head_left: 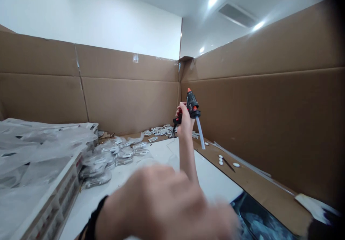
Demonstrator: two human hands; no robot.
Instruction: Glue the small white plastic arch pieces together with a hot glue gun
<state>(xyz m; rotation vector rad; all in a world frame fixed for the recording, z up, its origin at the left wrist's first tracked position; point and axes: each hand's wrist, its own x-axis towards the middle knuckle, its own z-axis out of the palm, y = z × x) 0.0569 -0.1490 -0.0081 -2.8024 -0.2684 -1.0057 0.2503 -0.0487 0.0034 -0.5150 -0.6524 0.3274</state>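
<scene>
The head camera shows a work surface closed in by tall cardboard walls. The right hand is raised far out in front, with the arm stretched forward. Its fingers are clenched around the handle of a black glue gun. The gun points upward, with its orange tip at the top, and a pale glue stick sticks out from its back end, slanting down and to the right.

The left hand is very close to the camera, in the lower middle of the picture. It is strongly blurred, so it is not possible to tell whether its fingers are spread or closed, or whether it holds something. A black band goes around its wrist.

Under the hands lies a white table top. On the left side there are crumpled clear plastic bags over a white tray. Near the far wall lies a heap of small packed parts. To the right, on brown cardboard, a few small white discs lie near a thin dark stick.
</scene>
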